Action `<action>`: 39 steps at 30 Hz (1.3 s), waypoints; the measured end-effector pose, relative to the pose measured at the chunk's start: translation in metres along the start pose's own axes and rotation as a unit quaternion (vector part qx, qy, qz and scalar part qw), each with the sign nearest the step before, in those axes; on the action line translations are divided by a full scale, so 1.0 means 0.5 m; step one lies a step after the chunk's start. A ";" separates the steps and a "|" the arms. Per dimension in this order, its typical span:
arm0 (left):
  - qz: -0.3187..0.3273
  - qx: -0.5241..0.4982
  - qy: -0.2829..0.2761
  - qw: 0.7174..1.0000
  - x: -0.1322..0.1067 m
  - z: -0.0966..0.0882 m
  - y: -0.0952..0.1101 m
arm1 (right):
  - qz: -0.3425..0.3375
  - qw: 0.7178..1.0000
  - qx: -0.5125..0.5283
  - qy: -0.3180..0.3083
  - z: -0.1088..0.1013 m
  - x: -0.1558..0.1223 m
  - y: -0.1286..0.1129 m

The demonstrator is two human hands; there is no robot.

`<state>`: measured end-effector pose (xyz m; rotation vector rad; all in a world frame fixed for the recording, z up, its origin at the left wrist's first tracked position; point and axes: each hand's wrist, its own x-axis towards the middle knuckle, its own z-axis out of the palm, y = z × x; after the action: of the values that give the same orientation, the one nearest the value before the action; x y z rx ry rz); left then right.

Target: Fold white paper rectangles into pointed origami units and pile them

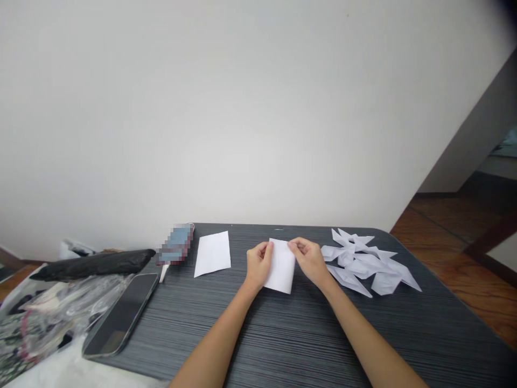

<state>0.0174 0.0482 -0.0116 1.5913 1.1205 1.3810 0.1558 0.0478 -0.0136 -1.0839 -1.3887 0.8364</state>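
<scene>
A small white sheet of paper lies on the dark striped table, held at its far edge by both hands. My left hand pinches the sheet's upper left corner. My right hand pinches the upper right corner, fingers closed on the paper. A second white sheet lies flat to the left of my hands. Right of my right hand sits a pile of several folded white paper shapes.
A phone lies face up at the table's left edge, next to clear plastic bags and a long black object. A blurred small card-like item sits near the far edge. A white wall stands behind; wooden floor lies at right.
</scene>
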 end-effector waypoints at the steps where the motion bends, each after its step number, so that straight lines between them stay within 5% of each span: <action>1: 0.006 0.003 0.000 1.000 0.000 -0.001 0.000 | -0.001 1.000 -0.001 -0.001 0.000 -0.001 -0.001; 25: 0.085 0.126 -0.010 0.988 0.001 -0.004 -0.009 | -0.020 0.999 -0.040 0.012 -0.001 -0.007 -0.008; 33: 0.063 0.131 0.007 0.989 0.007 -0.017 -0.006 | 0.129 0.984 0.120 -0.020 0.002 -0.005 -0.003; 39: 0.037 0.104 -0.040 0.993 0.011 -0.015 -0.009 | 0.133 0.984 0.114 0.021 -0.014 -0.001 0.003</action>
<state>0.0096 0.0546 -0.0127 1.8364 1.1994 1.2684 0.1630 0.0473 -0.0145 -1.1154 -1.0958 1.1304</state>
